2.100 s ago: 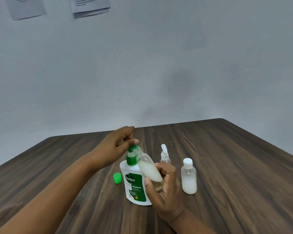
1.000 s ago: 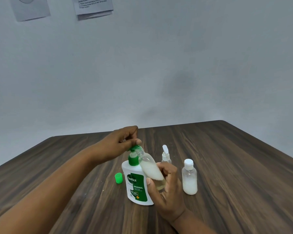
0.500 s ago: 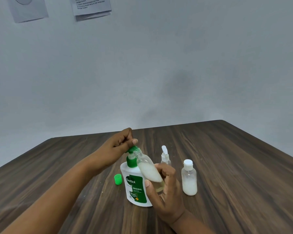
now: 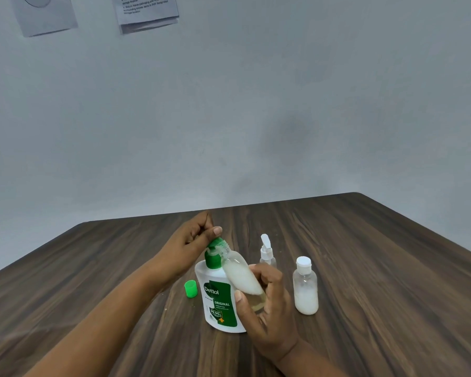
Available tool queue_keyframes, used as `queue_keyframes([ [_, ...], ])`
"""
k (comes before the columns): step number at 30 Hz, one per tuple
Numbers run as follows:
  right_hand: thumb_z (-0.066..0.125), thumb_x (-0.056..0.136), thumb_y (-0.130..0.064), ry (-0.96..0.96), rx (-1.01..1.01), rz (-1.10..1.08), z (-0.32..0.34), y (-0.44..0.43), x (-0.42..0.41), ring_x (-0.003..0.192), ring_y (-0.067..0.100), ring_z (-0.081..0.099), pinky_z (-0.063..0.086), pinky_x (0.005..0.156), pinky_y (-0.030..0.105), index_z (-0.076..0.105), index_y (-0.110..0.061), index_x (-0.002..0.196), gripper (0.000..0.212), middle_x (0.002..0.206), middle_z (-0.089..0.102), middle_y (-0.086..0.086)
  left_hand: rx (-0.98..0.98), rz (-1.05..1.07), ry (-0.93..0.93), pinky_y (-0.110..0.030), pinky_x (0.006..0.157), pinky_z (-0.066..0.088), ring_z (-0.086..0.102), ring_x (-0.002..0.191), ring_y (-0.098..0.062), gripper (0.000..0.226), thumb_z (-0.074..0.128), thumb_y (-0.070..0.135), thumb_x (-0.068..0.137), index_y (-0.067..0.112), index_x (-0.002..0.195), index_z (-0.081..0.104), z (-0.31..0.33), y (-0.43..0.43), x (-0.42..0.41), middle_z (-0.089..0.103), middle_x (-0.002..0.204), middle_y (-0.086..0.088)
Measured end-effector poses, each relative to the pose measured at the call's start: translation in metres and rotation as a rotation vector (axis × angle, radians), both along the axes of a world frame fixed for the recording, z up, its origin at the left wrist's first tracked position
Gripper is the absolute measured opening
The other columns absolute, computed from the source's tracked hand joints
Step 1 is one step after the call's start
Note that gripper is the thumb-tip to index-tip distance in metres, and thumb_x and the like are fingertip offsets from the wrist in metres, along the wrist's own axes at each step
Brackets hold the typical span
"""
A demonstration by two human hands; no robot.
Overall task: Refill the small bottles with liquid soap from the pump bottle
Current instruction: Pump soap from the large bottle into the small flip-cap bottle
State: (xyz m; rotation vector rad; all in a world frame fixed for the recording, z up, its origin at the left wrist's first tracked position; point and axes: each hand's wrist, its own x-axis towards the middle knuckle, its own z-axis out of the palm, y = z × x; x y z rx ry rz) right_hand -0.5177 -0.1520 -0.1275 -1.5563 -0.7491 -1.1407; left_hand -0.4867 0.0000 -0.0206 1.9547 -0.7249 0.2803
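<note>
Presently, the left hand is bearing on the green pump head of the pump bottle, with the thumb lying across the top and the other fingers curled in behind it. The pump bottle is standing upright near the middle of the tabletop. The right hand is gripping a small bottle, fingers and thumb wrapped round its lower half, and is holding it tilted so that its open neck is meeting the pump spout. This small bottle is showing white liquid in its middle part (clearer, yellowish liquid at the base). A green cap is sitting just left of the pump bottle, not touching it. Behind the right hand a spray bottle is standing upright. Further right, a flip-cap bottle is standing capped, with white liquid filling its lower part. Two papers are hanging on the wall, their print too small to read.
</note>
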Motion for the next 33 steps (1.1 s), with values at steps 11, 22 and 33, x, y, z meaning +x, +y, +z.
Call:
queue_keyframes([
  [11,0.047,0.095,-0.044,0.006,0.013,0.009,0.000,0.001,0.002,0.082,-0.004,0.052,0.043,0.068,0.006,0.040,-0.020,0.113,0.031,0.109,0.044,-0.034,0.118,0.008,-0.007,-0.020,0.057,0.031,0.033,0.060,-0.007,0.029,0.050,0.016,0.096,0.013,0.069,0.038,0.013,-0.003,0.001,0.036,0.061,0.006],
  [22,0.047,0.095,-0.046,0.014,0.009,0.019,0.000,0.000,0.001,0.085,-0.002,0.054,0.046,0.069,0.010,0.036,-0.030,0.117,0.029,0.110,0.045,-0.033,0.124,0.020,-0.043,-0.020,0.059,0.032,0.035,0.060,-0.005,0.030,0.052,0.025,0.094,0.015,0.068,0.039,0.013,-0.001,0.000,0.038,0.059,0.011],
  [33,0.046,0.094,-0.046,-0.017,-0.016,0.001,-0.004,0.000,0.001,0.078,0.004,0.055,0.047,0.064,0.014,0.035,-0.030,0.115,0.029,0.098,0.050,-0.017,0.135,-0.027,-0.018,-0.020,0.057,0.032,0.035,0.060,-0.005,0.026,0.053,0.029,0.085,0.015,0.067,0.039,0.009,0.003,-0.001,0.039,0.058,0.009],
])
